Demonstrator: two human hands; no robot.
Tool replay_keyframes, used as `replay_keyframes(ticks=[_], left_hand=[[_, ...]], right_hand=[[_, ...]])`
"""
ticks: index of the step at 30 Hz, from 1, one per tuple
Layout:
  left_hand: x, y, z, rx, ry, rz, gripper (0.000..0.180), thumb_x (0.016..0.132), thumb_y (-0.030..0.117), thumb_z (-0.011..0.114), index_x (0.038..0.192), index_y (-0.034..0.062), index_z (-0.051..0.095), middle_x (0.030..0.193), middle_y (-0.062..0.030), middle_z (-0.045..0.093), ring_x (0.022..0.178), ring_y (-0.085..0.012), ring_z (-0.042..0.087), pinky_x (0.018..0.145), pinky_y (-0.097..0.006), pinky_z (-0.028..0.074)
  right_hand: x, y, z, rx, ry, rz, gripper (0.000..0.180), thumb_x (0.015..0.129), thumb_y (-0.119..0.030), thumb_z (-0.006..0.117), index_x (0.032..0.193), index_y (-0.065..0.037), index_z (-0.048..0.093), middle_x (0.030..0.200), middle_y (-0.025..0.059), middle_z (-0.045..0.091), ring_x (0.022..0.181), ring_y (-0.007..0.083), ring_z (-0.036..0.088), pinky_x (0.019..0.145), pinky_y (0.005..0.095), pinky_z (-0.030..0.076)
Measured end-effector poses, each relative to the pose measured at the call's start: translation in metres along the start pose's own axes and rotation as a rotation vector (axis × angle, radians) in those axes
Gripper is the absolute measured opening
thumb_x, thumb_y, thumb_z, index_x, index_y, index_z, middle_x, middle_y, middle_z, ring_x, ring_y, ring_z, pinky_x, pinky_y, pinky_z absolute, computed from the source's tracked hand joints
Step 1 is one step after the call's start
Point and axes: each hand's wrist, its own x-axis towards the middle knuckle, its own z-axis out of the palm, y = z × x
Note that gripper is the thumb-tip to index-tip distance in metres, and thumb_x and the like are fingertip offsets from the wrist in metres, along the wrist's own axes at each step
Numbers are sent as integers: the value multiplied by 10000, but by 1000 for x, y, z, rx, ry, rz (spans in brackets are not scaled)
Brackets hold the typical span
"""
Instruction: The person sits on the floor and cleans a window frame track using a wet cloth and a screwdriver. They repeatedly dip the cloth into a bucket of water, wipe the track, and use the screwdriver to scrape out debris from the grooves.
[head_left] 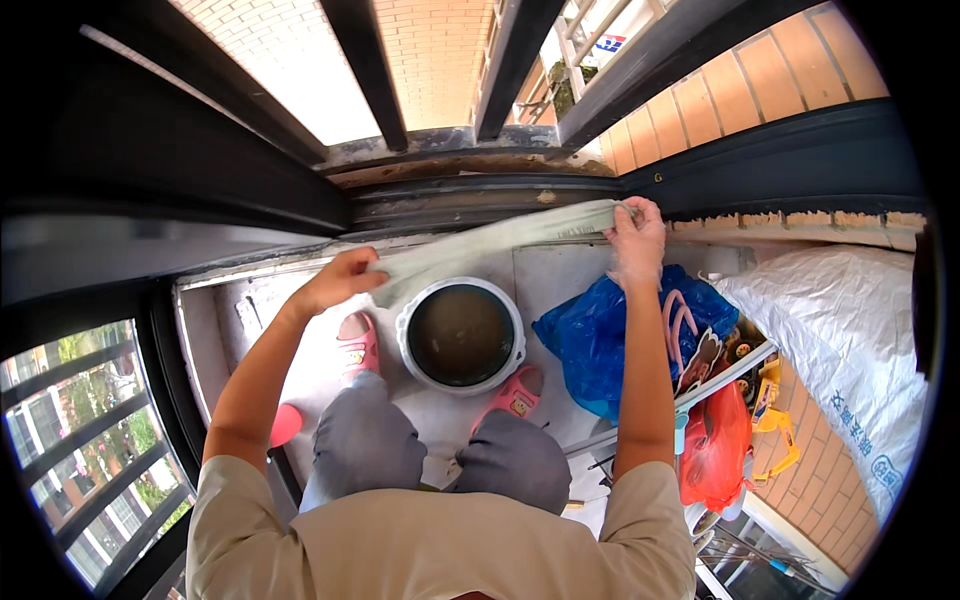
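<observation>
Nearest the camera, across the bottom of the frame, one beige shirt (pixel 420 540), with two grey trouser legs (pixel 365 440) just above and two pink sandals (pixel 357 356) beyond, one on each foot. Between the sandals, at the centre, one bucket (pixel 404 338) with a pale rim, holding dark, murky water (pixel 462 335). Above the bucket in the frame, one pale strip (pixel 500 238), cloth or plastic hard to tell, stretched from centre left up to upper right of centre. At its lower end, the left hand (pixel 345 280), fingers curled and pinching the edge; at its higher end, the right hand (pixel 637 240), thumb and fingers pinching the corner. Right of centre, one blue bag (pixel 590 345), partly hidden behind the right forearm. Farther right, one large white sack (pixel 830 325) along the edge; below that, one yellow toy digger (pixel 783 435) beside one red bag (pixel 712 455). At left, near the left forearm, one round pink thing (pixel 286 425), kind unclear. Across the top, four dark bars (pixel 370 75); at lower left, one slatted window (pixel 95 430).
</observation>
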Motion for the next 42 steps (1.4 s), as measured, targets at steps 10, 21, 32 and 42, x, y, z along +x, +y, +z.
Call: replay_keyframes(ticks=[10,21,32,42], left_hand=[[59,20,5,-483,455,34,152,928,158,581,1053,71,586,855,21,597,774,-58,544,649,-207,419],[109,27,10,781,890,289,139,883,121,563,1010,70,591,962,-149,569,844,-379,581,730,-412,472],[110,21,6,1151,676,563,191,714,-48,564,879,42,595,939,-102,524,946,-307,516,823,-416,439],[102,15,37,1188,686,518,378,730,-64,535,1104,-27,575,1113,-159,548,1073,-348,505,935,-415,418]], right_hand=[[73,70,18,-527,110,-309,195,811,-91,651,995,-78,589,866,181,648,808,352,627,726,411,481],[69,54,41,-1018,257,-356,187,777,-181,680,890,-106,551,874,107,598,878,334,598,713,450,490],[66,62,28,-1126,-32,-735,208,777,-35,506,947,-52,625,1017,116,584,967,323,547,837,420,450],[48,59,42,-1598,21,-437,308,805,-110,517,1098,-42,582,1093,61,580,928,259,537,760,424,399]])
